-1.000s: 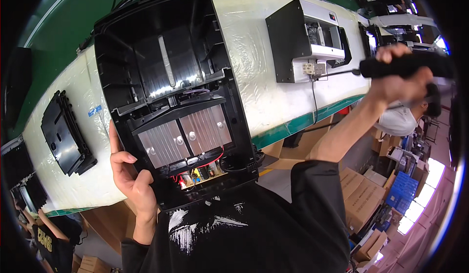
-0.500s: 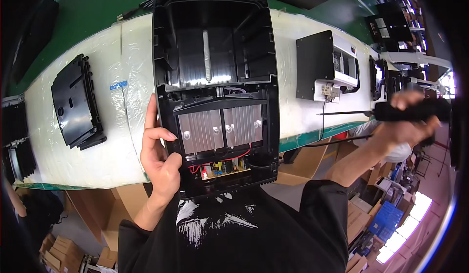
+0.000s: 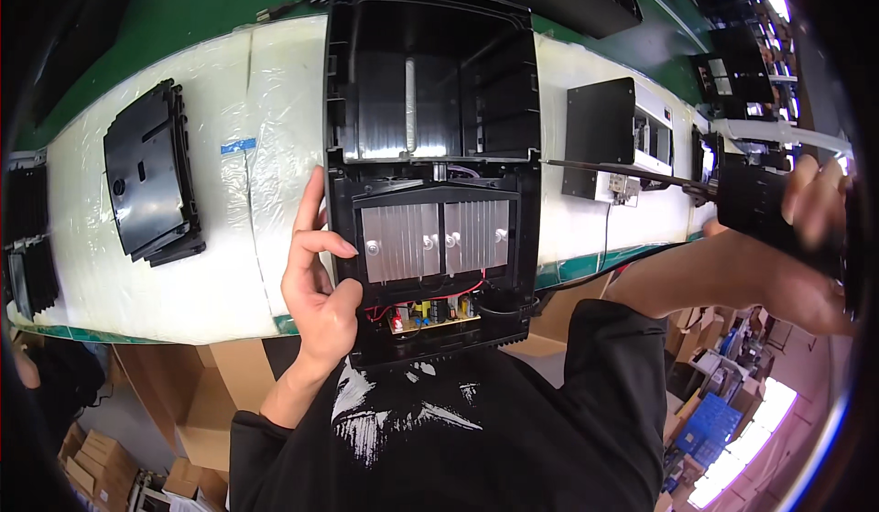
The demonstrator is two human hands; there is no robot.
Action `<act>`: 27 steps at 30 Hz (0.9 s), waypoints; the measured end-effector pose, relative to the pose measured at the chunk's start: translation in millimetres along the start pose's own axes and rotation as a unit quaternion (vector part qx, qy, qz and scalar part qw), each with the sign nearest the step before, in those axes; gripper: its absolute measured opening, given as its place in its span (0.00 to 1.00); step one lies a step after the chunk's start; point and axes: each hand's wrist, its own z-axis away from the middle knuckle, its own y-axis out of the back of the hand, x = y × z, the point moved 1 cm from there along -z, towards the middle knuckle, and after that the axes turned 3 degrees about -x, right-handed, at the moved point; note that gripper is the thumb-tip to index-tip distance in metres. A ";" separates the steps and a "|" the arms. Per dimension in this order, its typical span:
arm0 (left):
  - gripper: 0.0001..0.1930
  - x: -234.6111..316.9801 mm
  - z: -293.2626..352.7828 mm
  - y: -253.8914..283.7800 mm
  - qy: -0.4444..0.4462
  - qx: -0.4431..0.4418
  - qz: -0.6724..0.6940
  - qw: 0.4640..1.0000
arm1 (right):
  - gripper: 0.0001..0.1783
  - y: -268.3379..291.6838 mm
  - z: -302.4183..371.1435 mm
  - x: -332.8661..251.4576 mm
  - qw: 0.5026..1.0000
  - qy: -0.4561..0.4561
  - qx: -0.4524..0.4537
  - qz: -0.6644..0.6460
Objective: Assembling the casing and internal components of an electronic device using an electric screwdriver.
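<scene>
A black plastic housing is set over the plastic-covered bench, its underside hidden, its long axis directed away from the person. Its left wall is touched by the left hand, fingers bent; a firm grip cannot be confirmed. A power screwdriver, rear end lost at the dark rim, is gripped by the blurred right hand, bit pointed left.

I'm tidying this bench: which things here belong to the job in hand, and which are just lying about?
In use, it seems:
black housing, against the left hand
silvery ribbed plates and circuit board inside it
black long-shafted tool in the right hand

Apparently just lying about:
stacked black panels
black-and-white device
blue tape strip
</scene>
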 end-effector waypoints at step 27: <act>0.17 2.4 1.3 0.4 0.031 0.001 -0.018 0.999 | 0.50 -35.0 51.8 120.0 0.945 0.046 -0.090 -0.311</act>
